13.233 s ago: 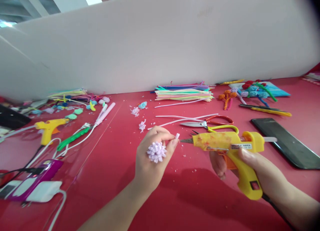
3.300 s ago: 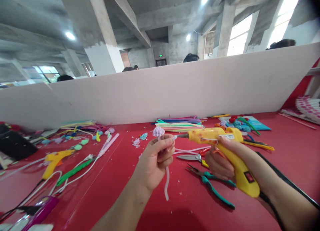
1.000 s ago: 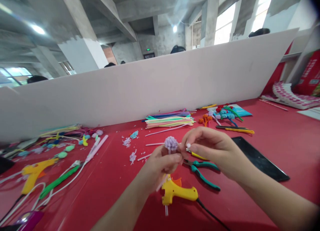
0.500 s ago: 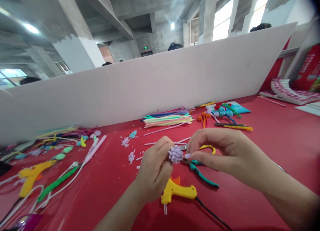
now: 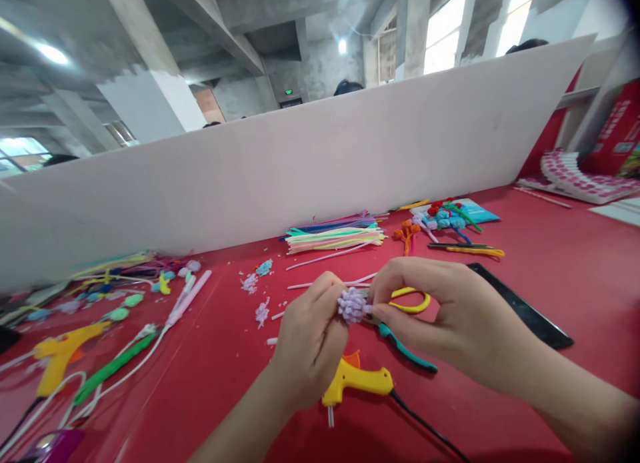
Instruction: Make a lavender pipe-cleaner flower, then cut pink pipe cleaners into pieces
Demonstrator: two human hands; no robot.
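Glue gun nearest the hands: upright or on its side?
On its side: the yellow glue gun lies flat, handle along the red table; left hand hides its nozzle.

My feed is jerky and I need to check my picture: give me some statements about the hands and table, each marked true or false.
1. The left hand holds a lilac flower. True.
2. The right hand is holding nothing. False: it pinches a small lilac piece at the flower's edge.
3. Two yellow glue guns rest on the red table. True.
4. The phone lies left of both hands. False: it lies to their right.
5. A yellow scissor handle shows beside the right hand. True.
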